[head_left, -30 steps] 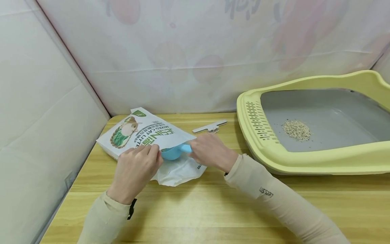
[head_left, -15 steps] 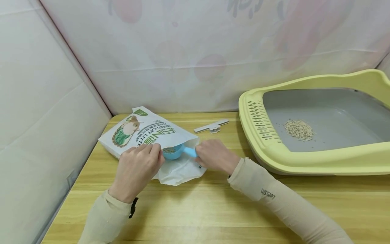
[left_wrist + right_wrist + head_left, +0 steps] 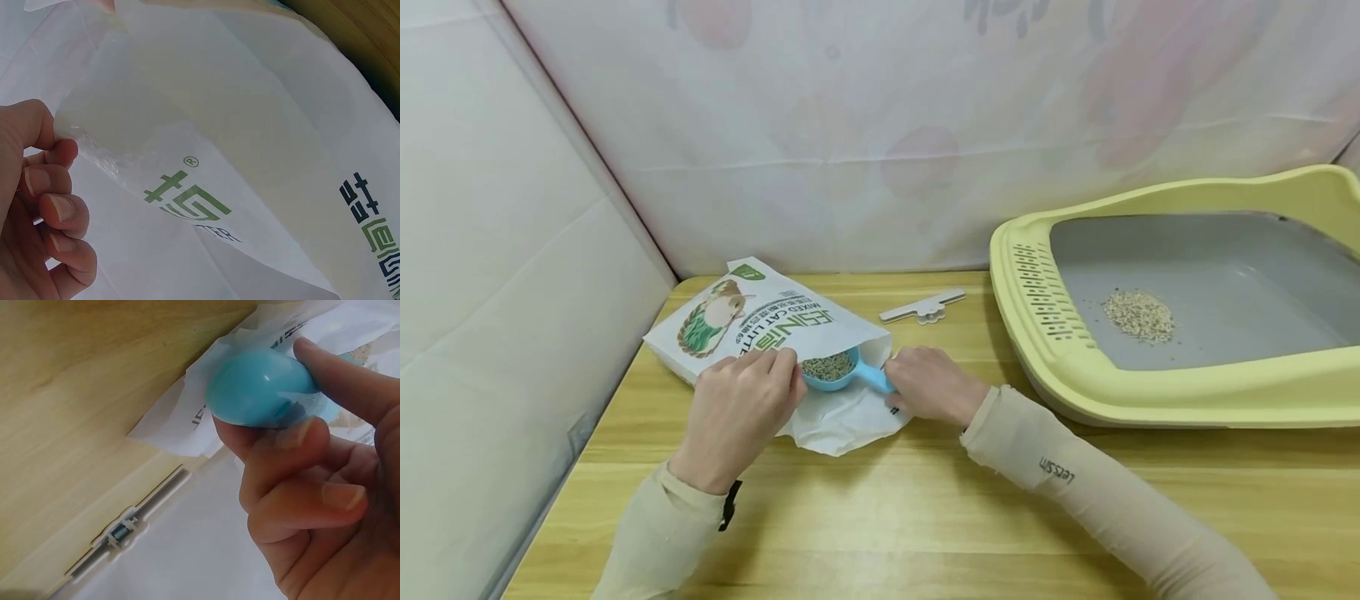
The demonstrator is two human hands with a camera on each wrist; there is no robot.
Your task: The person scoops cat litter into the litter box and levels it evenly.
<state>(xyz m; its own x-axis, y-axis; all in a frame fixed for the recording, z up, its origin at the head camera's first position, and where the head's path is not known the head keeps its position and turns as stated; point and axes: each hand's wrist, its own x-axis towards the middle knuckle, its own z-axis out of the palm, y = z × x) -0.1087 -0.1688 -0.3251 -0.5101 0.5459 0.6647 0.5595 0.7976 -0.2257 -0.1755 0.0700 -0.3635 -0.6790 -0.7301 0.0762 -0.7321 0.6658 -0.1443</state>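
Observation:
A white cat litter bag (image 3: 805, 312) lies on its side, its mouth facing right. My left hand (image 3: 745, 408) pinches the edge of that mouth between thumb and forefinger; in the left wrist view the hand (image 3: 47, 194) has its other fingers curled loosely. A light blue scoop (image 3: 838, 382) filled with litter pellets sits in the bag's mouth, over the lower flap. My right hand (image 3: 932, 387) grips the end of its handle. In the right wrist view, the handle's rounded end (image 3: 259, 387) shows between thumb and fingers.
A white sealing clip (image 3: 923, 307) lies on the wooden table (image 3: 880, 517) behind the right hand. To the right stands a yellow-rimmed litter box (image 3: 1150, 408) with a small heap of pellets (image 3: 1140, 316) on its grey floor. Fabric walls rise behind and at left.
The right hand has drawn the scoop slightly right, out of the bag's mouth, so more of its pellet-filled bowl shows. The left hand keeps its hold on the bag.

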